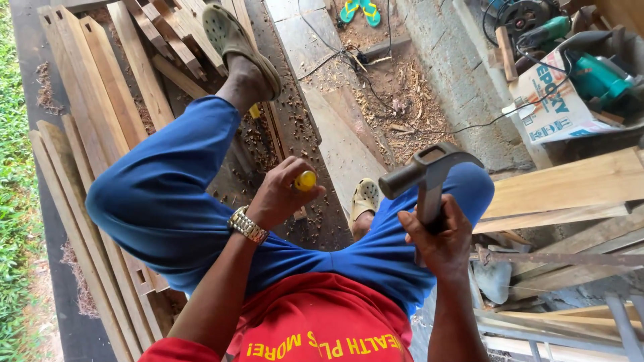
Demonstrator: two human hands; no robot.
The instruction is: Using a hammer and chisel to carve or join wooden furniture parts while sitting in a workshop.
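Open-sided carpentry workshop, rough and outdoor-edged. Sawn planks (100, 100) lie stacked in rows on the floor; wood shavings (402, 100) and sawdust litter the concrete. Green power tools (590, 74) with trailing cables (349, 53) sit in a corner. More timber boards (563, 188) at right; grass (13, 167) borders the left edge.

The left hand (278, 194) is curled into a loose fist, palm turned down, with the forearm stretched forward and the wrist slightly bent. The right hand (439, 238) is raised with its fingers wrapped tight in a fist, forearm angled upward from the elbow.
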